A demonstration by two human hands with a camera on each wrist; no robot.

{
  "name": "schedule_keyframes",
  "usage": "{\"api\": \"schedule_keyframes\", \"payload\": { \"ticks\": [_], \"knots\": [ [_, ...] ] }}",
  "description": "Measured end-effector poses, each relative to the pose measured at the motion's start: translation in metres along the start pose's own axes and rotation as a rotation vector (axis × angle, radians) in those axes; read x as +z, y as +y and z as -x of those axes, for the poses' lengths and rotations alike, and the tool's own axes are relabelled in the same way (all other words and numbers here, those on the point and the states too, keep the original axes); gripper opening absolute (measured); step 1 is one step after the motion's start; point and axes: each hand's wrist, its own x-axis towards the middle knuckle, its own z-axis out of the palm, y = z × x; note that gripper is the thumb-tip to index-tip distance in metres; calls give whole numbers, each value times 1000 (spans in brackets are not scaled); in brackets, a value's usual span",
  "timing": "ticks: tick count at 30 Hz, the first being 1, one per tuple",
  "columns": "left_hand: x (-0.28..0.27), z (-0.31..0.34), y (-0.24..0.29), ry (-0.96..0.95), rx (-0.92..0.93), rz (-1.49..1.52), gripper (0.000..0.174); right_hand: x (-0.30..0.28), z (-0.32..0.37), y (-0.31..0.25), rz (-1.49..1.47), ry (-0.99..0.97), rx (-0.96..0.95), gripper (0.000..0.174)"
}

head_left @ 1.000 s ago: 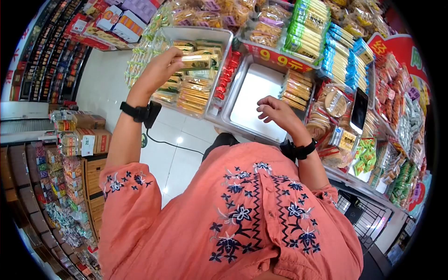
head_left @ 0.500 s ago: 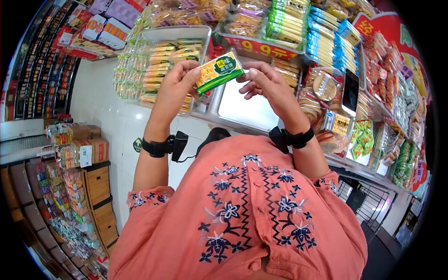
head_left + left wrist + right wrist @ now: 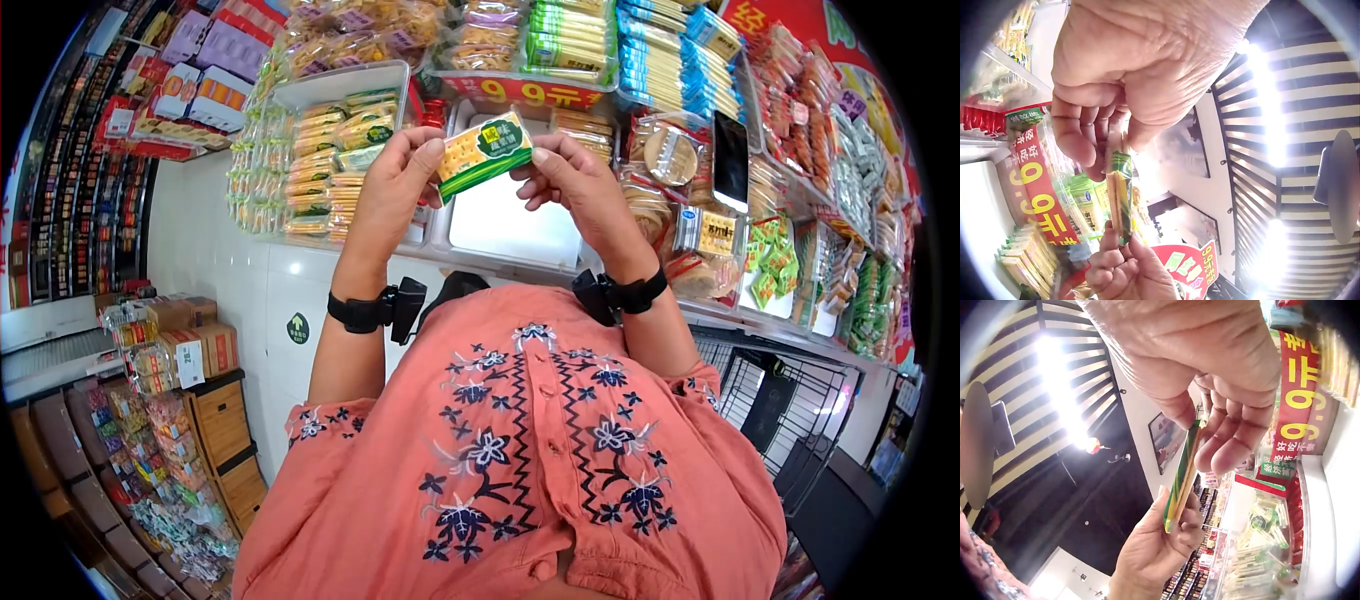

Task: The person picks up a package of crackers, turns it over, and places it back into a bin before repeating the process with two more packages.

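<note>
A flat cracker packet (image 3: 487, 158), yellow with a green band and a dark green label, is held up in front of the body between both hands. Its left end is gripped by my left hand (image 3: 398, 188), thumb on the front face. My right hand (image 3: 588, 190) pinches the right end between thumb and fingers. Seen edge-on in the left wrist view, the packet (image 3: 1120, 194) is thin, with layered crackers inside. Below it lies a clear bin with a white bottom (image 3: 510, 230), where a row of similar packets (image 3: 582, 128) stands at the back right.
Left of that bin, another clear bin (image 3: 345, 78) is full of cracker packets. A red 9.9 price strip (image 3: 520, 93) runs behind. Round biscuit packs (image 3: 670, 160) and a phone (image 3: 730, 160) lie to the right. Cartons (image 3: 205, 350) and shelves stand at the left.
My left hand has lifted the packet from the left bin and brought it to the centre. My right hand has risen from over the white-bottomed bin and taken the packet's other end.
</note>
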Motion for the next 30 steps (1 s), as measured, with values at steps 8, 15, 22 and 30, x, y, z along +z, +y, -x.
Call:
{"api": "schedule_keyframes", "payload": {
  "ticks": [8,15,22,30],
  "knots": [
    [6,-1,-1,23,3,-12,36,-3,4,2,-7,21,5,31],
    [3,0,-10,36,-44,42,40,-6,5,5,-26,50,14,32],
    [4,0,-17,-21,-51,48,42,-9,7,6,-24,76,35,30],
    [12,0,-21,-71,59,0,35,-16,12,8,-30,95,-2,30]
  ]
}}
